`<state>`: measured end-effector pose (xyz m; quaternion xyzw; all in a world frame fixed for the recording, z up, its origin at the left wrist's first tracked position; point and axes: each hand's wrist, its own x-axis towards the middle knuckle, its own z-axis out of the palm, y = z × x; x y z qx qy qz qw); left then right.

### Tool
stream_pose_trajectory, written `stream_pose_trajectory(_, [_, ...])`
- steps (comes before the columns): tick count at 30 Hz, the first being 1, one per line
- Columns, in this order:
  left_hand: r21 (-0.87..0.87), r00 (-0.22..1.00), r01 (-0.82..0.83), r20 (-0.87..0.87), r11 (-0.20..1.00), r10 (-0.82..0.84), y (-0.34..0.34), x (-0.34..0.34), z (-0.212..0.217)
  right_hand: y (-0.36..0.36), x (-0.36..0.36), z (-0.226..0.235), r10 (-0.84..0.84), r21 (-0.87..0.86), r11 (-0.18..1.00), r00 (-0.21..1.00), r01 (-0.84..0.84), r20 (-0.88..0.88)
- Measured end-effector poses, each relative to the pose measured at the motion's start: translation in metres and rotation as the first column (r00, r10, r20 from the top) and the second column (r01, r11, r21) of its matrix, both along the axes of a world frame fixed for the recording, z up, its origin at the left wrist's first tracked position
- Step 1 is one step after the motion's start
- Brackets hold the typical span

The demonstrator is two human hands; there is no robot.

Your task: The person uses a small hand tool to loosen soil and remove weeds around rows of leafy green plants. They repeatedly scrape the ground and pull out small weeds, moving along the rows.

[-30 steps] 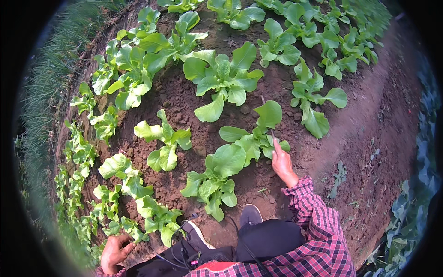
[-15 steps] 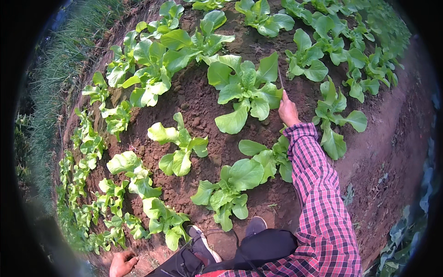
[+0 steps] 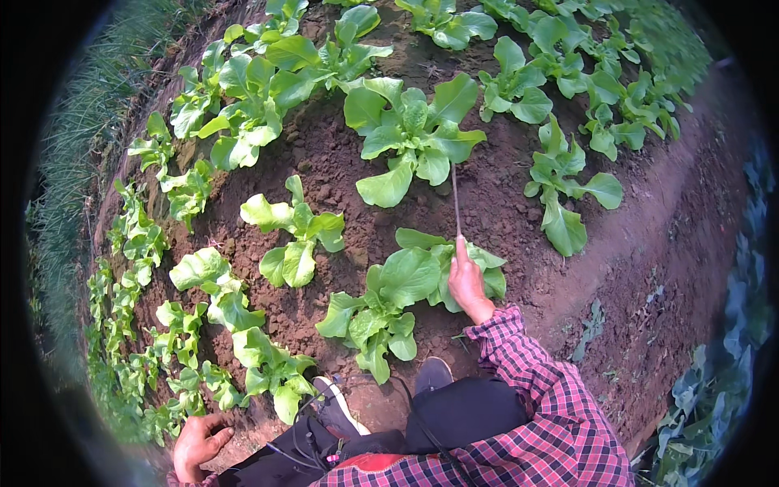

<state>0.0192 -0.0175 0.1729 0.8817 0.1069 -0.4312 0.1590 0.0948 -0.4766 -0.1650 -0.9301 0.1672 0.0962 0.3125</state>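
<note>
1. The big lettuce, with broad green leaves spread wide, stands in crumbly brown soil and serves as landmark here.
2. Below it and slightly to its right, the right hand is closed around the near end of a thin rod, one finger stretched along it.
3. The rod runs upward from that hand, its far end just beneath the big lettuce's lower right leaves; whether the tip touches leaf or soil, I cannot tell.
4. A half-covered lettuce lies under the right hand, below the big lettuce; its leaves show on both sides of the fingers.
5. The left hand is far below and left of the big lettuce, loosely open with bent fingers and thumb apart, nothing visible in its grasp. Pale green lettuces grow near it, also below and left of the landmark.
6. Directly below the big lettuce, nearer the person, sits a front lettuce, and below that two dark shoes.
7. Left and below the landmark is a smaller, yellowish lettuce; right and below, another lettuce.
8. Far left of it grow grass-like plants; far right and lower, bluish leafy plants.
</note>
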Motion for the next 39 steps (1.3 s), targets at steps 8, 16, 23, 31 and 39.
stream_pose_trajectory(8, [-0.063, 0.995, 0.018, 0.102, 0.998, -0.011, -0.009, -0.004, 0.012, 0.02, -0.107, 0.02, 0.189, 0.09, 0.978, 0.982, -0.188, 0.007])
stream_pose_trajectory(16, [-0.018, 0.99, 0.013, 0.143, 1.0, -0.01, -0.006, -0.032, 0.026, 0.055, 0.032, 0.001, 0.309, 0.175, 0.923, 0.931, -0.343, 0.195])
stream_pose_trajectory(23, [0.009, 0.985, -0.159, 0.061, 0.987, 0.158, 0.009, -0.075, 0.033, 0.125, 0.186, 0.019, 0.308, 0.115, 0.942, 0.947, -0.317, 0.087])
stream_pose_trajectory(31, [0.003, 0.901, -0.431, 0.06, 0.902, 0.43, 0.024, -0.124, 0.03, 0.181, 0.155, -0.017, 0.496, 0.1, 0.852, 0.853, -0.514, 0.163])
stream_pose_trajectory(39, [0.008, 0.793, -0.596, -0.149, 0.803, 0.59, 0.014, -0.1, 0.038, 0.173, 0.285, -0.002, 0.423, 0.011, 0.902, 0.888, -0.432, 0.181])
